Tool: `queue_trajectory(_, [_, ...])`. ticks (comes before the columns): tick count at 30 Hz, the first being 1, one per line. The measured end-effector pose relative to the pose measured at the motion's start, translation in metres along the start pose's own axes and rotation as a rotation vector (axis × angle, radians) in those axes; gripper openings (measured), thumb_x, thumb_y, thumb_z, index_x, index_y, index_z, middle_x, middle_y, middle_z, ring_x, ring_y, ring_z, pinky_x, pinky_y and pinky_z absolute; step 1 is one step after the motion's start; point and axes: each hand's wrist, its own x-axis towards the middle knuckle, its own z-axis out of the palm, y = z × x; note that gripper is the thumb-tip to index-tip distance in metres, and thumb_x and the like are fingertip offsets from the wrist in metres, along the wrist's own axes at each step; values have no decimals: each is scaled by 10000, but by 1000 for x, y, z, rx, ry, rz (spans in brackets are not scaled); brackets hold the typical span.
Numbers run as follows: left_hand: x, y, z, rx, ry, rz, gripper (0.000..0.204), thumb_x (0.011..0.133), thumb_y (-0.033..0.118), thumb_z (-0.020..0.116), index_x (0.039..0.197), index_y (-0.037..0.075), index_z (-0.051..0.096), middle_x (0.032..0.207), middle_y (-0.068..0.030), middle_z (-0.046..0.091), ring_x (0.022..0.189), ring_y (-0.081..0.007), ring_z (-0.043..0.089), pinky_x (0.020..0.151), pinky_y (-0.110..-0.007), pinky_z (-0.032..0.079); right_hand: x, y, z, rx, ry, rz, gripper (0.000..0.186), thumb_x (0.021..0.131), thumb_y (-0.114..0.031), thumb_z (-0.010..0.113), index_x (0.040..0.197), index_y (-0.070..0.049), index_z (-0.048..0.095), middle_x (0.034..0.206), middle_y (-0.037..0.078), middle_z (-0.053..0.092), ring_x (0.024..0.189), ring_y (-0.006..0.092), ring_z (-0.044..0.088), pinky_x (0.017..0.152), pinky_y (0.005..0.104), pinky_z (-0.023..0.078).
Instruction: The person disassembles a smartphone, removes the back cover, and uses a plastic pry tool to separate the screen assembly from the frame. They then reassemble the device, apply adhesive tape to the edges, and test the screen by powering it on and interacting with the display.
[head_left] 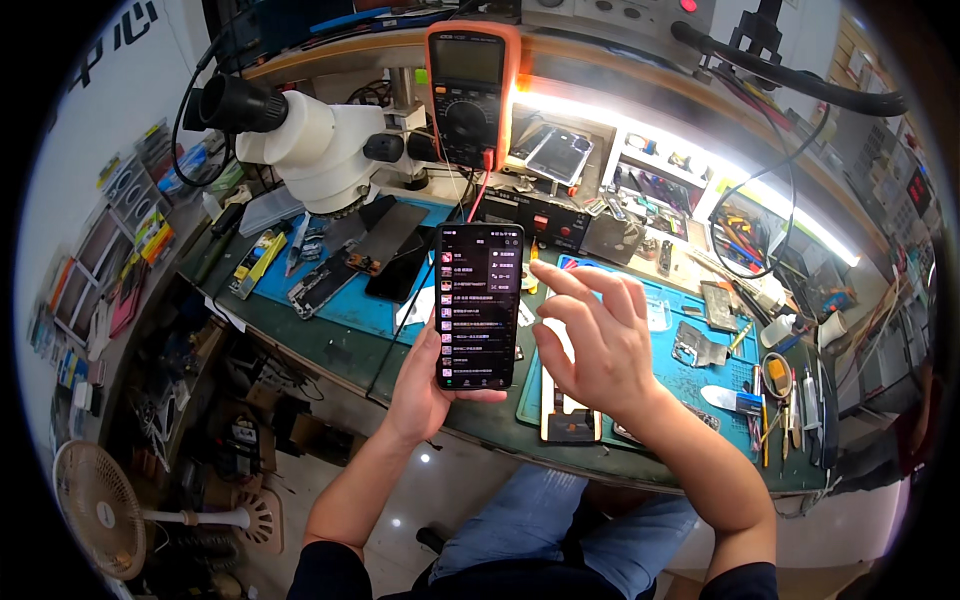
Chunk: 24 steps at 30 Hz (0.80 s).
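From where I stood, the long dark-green desk (340,348) carried everything, and the white-bodied microscope with black eyepieces (325,150) rose at its back left, probably kept there to leave the front free. Under the strip light, the white-framed open shelf (703,197) held small parts in one bay and coloured-handled tools in the next. The right-hand blue work mat (660,362) lay under loose parts, presumably to shield the desktop. The orange-cased black multimeter (470,95) stood upright, its display facing the person. Of the two hands, the left hand (418,390) grasped the black slab-shaped smartphone (478,310) above the desk's front edge, fingers under its bottom end, screen tilted up, seemingly for reading; the right hand (600,340) gripped nothing, its curled index finger just beside the phone's upper right edge. Smallest, a round, pale-rimmed cup (765,368) held something yellow.
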Motion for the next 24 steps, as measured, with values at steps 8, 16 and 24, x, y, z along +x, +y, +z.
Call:
queue_trajectory(8, [-1, -4, -3, 4, 17, 3, 560, 1107, 435, 284, 1577, 133, 256, 1412, -114, 570, 1197, -243, 657, 764, -480, 674, -1, -7, 1, 14, -87, -38, 220, 838, -198, 742, 1010, -121, 629, 1351, 40, 644, 1197, 226, 562, 965, 402, 426])
queue_trajectory(16, [-2, -3, -2, 25, 8, 0, 572, 1109, 460, 256, 1574, 126, 270, 1400, -122, 579, 1184, -249, 664, 767, -470, 674, -3, -6, 1, 40, -35, -38, 217, 809, -163, 743, 987, -115, 629, 1325, 48, 663, 1120, 233, 598, 920, 397, 442])
queue_trajectory(24, [-8, 10, 11, 37, 70, -73, 722, 1069, 612, 233, 1518, 60, 359, 1377, -209, 589, 1204, -396, 644, 764, -518, 667, -3, 8, -20, -43, 93, 30, 227, 786, -60, 700, 992, -83, 609, 1266, 79, 690, 1028, 247, 616, 886, 395, 442])
